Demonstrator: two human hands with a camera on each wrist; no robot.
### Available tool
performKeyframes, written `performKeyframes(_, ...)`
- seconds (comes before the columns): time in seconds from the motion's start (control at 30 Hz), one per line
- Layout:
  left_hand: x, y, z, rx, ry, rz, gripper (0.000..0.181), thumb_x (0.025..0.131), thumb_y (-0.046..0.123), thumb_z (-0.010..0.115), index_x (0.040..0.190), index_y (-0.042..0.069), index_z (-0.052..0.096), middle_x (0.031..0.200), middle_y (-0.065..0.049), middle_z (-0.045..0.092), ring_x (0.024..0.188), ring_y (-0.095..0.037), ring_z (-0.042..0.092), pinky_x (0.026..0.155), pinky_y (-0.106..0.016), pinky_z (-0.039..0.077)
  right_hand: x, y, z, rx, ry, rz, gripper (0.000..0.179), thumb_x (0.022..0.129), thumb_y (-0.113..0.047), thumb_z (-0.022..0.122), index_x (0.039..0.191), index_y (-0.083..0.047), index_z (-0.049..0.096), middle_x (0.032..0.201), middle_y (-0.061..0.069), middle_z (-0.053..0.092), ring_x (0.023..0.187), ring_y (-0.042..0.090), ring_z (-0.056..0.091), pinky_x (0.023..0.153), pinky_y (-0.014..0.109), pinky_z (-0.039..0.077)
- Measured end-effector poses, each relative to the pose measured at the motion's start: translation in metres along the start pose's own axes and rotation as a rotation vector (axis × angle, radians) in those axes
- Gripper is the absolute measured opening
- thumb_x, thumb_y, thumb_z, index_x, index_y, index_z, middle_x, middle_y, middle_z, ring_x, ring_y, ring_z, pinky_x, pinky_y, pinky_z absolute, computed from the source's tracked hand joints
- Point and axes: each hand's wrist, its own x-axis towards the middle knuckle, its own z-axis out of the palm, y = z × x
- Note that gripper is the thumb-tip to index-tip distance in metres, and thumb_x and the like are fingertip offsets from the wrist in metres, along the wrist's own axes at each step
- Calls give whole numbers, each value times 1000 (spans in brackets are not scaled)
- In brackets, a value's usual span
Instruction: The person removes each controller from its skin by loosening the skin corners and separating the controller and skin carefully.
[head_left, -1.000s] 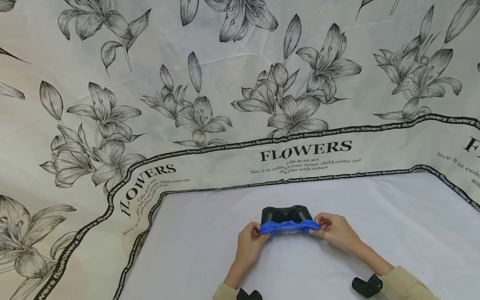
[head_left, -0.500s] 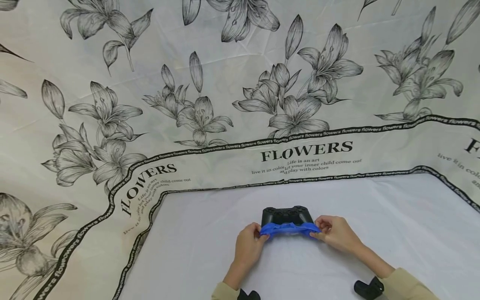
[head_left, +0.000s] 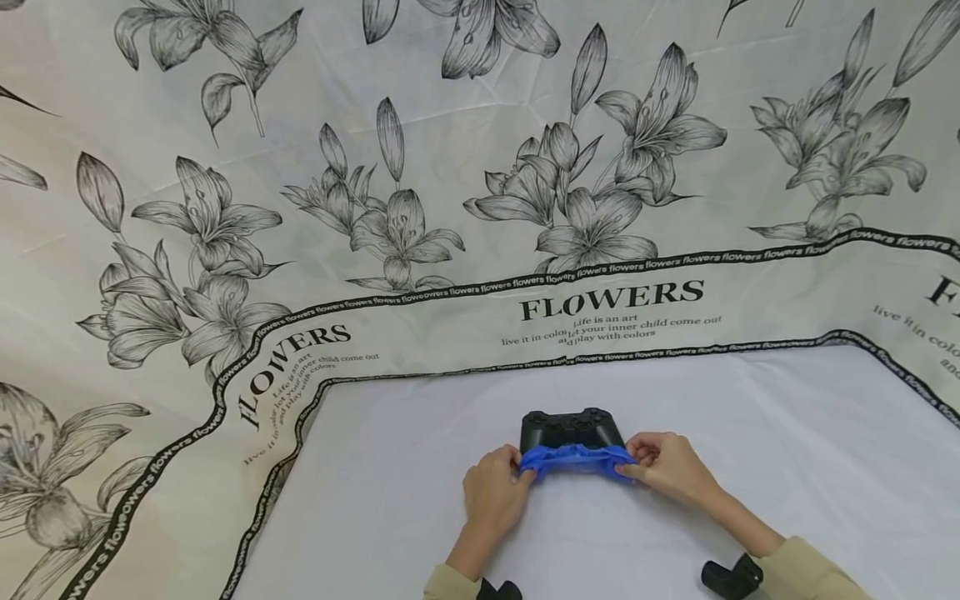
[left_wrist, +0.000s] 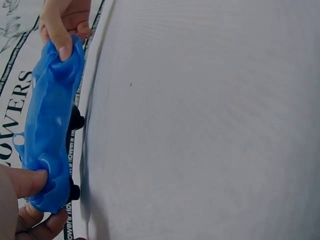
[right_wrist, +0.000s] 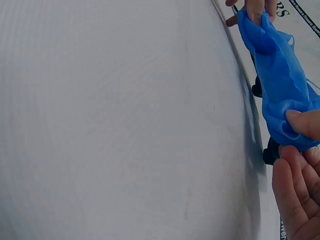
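Note:
A black game controller (head_left: 572,427) sits on the white table in the head view, its near side covered by a blue silicone sleeve (head_left: 576,459). My left hand (head_left: 495,496) pinches the sleeve's left end between thumb and fingers. At the opposite end, my right hand (head_left: 671,468) pinches the sleeve the same way. In the left wrist view the blue sleeve (left_wrist: 47,117) stretches between both thumbs, with black thumbsticks (left_wrist: 76,120) poking out along one side. The right wrist view shows the right thumb (right_wrist: 302,122) pressing into a fold of the sleeve (right_wrist: 285,75).
White cloth covers the table (head_left: 397,483). Behind it hangs a pale curtain (head_left: 450,233) printed with lilies and the word FLOWERS. Black wrist devices (head_left: 731,577) are worn near both beige sleeve cuffs (head_left: 813,567).
Both hands keep their grip on the blue sleeve. It has come slightly down toward the person, and the left hand has shifted a little left and down. More of the black controller's front shows.

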Motion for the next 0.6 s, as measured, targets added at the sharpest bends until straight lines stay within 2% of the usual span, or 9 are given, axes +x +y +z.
performKeyframes(0.07,1,-1,0,32,14,2,18,76,33,75,75,21,60,65,12,54,60,-3,44,55,-20,29,0,-1,1,-3,-6,6,22,73,-23,81,78,-9,63,67,-4,57,57,0,48,53,18,42)
performKeyframes(0.3,2,-6,-3,54,22,9,15,73,31,75,71,23,62,63,13,55,58,-3,46,55,-21,30,0,-4,5,8,-34,9,23,73,-23,81,76,-9,63,67,-3,58,58,1,49,55,18,43)
performKeyframes(0.43,3,-11,-7,102,53,48,12,68,30,74,66,24,63,60,12,59,55,-6,48,53,-22,30,0,-4,9,13,-53,-4,24,73,-25,81,76,-9,63,67,-4,58,58,0,48,56,18,44)
performKeyframes(0.6,6,-13,-10,160,74,106,10,71,31,71,70,20,72,61,8,63,56,-9,54,53,-24,34,1,-5,12,22,-55,18,23,73,-24,81,76,-9,64,67,-5,57,58,1,48,56,17,43)
